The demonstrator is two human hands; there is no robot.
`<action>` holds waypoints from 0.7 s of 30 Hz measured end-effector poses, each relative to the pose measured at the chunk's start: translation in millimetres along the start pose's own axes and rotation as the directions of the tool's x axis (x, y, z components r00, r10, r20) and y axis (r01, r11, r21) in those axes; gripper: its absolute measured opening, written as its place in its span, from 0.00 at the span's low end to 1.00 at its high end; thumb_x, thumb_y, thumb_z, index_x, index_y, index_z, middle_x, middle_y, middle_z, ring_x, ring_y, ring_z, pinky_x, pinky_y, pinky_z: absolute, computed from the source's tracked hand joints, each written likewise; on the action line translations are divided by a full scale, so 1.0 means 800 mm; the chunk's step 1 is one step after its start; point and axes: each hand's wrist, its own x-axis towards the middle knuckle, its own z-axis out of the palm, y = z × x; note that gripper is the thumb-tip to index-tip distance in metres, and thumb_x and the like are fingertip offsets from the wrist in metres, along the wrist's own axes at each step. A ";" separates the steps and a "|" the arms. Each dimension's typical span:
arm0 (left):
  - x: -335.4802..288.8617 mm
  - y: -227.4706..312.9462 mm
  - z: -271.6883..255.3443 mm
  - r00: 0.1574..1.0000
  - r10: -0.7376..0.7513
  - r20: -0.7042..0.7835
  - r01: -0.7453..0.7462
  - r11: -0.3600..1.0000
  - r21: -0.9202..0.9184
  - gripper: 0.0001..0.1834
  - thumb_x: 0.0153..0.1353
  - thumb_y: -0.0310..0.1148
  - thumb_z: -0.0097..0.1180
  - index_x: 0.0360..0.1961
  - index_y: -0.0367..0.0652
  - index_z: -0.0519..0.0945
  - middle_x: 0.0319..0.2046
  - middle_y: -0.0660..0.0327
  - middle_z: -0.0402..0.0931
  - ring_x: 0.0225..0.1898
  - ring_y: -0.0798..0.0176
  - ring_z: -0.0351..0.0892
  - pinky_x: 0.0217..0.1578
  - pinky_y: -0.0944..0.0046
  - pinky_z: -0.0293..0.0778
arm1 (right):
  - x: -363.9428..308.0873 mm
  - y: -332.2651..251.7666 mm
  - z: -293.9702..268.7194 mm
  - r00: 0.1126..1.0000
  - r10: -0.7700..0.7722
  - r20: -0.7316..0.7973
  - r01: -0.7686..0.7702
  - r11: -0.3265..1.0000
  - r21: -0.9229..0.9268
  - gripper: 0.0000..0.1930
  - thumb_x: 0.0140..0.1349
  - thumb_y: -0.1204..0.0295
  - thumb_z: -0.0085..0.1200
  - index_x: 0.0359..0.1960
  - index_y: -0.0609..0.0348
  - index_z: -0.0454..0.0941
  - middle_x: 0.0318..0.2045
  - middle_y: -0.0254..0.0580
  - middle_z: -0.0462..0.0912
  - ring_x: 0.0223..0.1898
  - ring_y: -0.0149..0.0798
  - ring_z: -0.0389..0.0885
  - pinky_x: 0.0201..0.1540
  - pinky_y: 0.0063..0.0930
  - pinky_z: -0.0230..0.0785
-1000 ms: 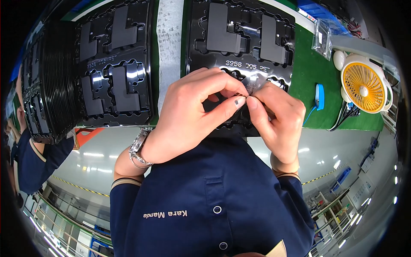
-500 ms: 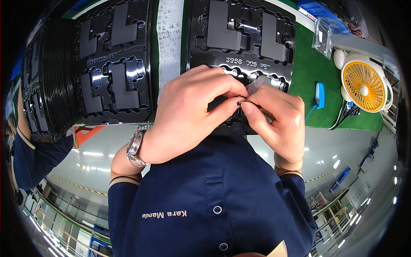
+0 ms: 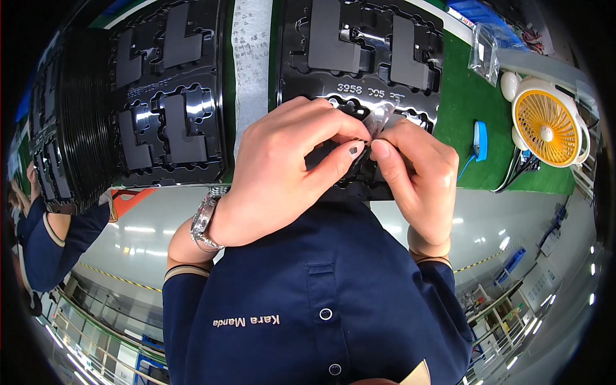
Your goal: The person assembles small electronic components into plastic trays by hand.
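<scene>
Over a green desk (image 3: 461, 115), left hand (image 3: 282, 170) and right hand (image 3: 420, 168) are pinching at clear film (image 3: 382, 114), grips partly hidden, seemingly needing steadiness next.

From here I see raised characters on the right-hand black tray (image 3: 309, 90), fainter ones on the left-hand tray (image 3: 194, 78), upside-down pale lettering on the navy shirt (image 3: 282, 282) and dark handwriting, unreadably small, on the white strip (image 3: 251, 77).

Yellow-and-black tape (image 3: 120, 277) crosses the shiny grey floor (image 3: 144, 212) beneath reflected light (image 3: 140, 231).
</scene>
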 end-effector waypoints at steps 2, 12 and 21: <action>0.000 -0.001 0.001 1.000 0.004 -0.002 -0.004 1.000 -0.005 0.04 0.58 0.23 0.60 0.35 0.36 0.81 0.31 0.59 0.79 0.33 0.63 0.78 0.33 0.67 0.75 | 0.000 0.001 0.001 1.000 -0.016 -0.005 0.016 1.000 -0.007 0.04 0.57 0.78 0.60 0.28 0.63 0.77 0.21 0.41 0.75 0.18 0.41 0.74 0.21 0.31 0.65; 0.000 0.002 0.007 0.994 -0.104 -0.022 0.100 0.984 -0.145 0.06 0.57 0.25 0.62 0.36 0.38 0.81 0.31 0.60 0.79 0.32 0.66 0.78 0.34 0.67 0.75 | 0.002 0.001 -0.005 1.000 -0.019 -0.016 0.020 0.997 0.069 0.04 0.53 0.78 0.61 0.25 0.62 0.77 0.18 0.38 0.73 0.15 0.34 0.71 0.18 0.27 0.61; -0.001 -0.001 0.001 0.997 -0.067 0.028 0.069 0.994 -0.086 0.06 0.57 0.25 0.62 0.36 0.39 0.81 0.30 0.61 0.79 0.32 0.66 0.78 0.34 0.67 0.75 | 0.001 0.003 -0.004 0.995 0.019 0.095 -0.030 0.993 0.118 0.04 0.55 0.76 0.61 0.26 0.63 0.79 0.19 0.37 0.75 0.16 0.33 0.72 0.19 0.26 0.62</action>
